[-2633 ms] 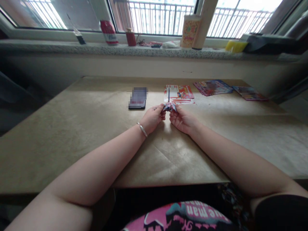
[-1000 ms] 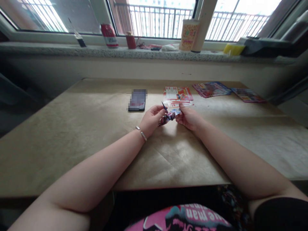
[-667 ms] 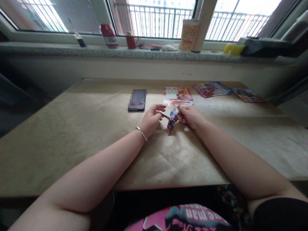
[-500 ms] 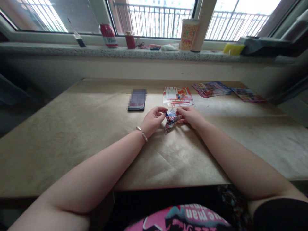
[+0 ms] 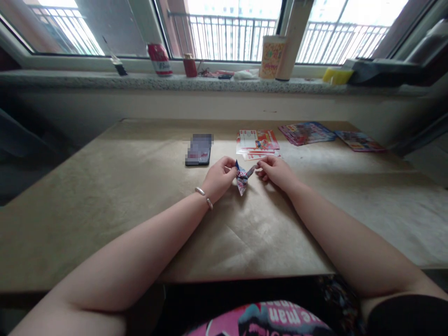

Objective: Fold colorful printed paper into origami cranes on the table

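Silver left-wrist bangle (image 5: 209,203) (open, with rounded tips), black sleeve (image 5: 409,317), pink-and-black shirt (image 5: 273,318) with pale lettering

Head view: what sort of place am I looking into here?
Probably a room in a home or flat: a wide beige table stands below a speckled grey windowsill bearing a red-and-white drinks can, and a dark barred railing, likely a balcony's, shows outside.
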Available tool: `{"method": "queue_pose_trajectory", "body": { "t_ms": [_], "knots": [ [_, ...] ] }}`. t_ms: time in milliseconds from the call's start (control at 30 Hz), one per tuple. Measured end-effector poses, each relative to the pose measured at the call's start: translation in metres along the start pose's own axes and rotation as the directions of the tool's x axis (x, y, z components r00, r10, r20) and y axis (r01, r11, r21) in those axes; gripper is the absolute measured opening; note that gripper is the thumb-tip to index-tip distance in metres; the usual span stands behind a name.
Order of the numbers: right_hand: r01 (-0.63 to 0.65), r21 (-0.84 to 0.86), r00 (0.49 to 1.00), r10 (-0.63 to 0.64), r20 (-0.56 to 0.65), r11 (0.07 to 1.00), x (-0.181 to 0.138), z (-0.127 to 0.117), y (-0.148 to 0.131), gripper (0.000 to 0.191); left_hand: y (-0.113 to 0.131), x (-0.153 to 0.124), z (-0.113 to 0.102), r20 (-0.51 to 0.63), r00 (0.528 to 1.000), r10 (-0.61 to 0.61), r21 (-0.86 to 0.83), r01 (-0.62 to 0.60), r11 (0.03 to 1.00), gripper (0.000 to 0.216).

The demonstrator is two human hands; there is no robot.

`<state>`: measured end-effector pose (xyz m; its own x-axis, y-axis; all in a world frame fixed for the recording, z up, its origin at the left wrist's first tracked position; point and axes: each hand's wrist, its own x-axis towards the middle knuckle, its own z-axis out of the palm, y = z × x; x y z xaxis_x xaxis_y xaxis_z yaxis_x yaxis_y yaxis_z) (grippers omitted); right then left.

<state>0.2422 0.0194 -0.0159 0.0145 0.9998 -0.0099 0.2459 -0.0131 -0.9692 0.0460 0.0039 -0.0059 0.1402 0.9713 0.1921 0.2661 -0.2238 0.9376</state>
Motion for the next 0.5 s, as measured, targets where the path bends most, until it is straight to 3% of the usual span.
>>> {"method": "queue_pose_trajectory", "body": {
  "t_ms": [67, 200, 333, 500],
  "knots": [
    [0.036, -0.063, 0.999, -0.039, -0.034, 0.997, 0.003, -0.001, 0.005, 0.006, 0.005, 0.002, -0.003, 0.049, 0.999, 0.002, 0.086, -0.006, 0.996, 0.007],
    [0.158, -0.212, 0.982, -0.176, -0.067, 0.964, 0.006, -0.001, 0.012, 0.005, 0.013, 0.017, -0.013, 0.028, 0.998, 0.056, 0.315, -0.062, 0.947, 0.006],
    [0.195, -0.262, 0.978, -0.206, -0.015, 0.945, 0.008, 0.002, 0.014, 0.008, 0.012, 0.050, -0.026, -0.003, 0.994, 0.108, 0.464, -0.094, 0.881, 0.005],
    [0.215, -0.364, 0.975, -0.222, 0.024, 0.906, 0.007, 0.002, 0.011, 0.010, 0.007, 0.094, -0.040, -0.118, 0.988, 0.101, 0.585, -0.013, 0.811, 0.012]
  ]
}}
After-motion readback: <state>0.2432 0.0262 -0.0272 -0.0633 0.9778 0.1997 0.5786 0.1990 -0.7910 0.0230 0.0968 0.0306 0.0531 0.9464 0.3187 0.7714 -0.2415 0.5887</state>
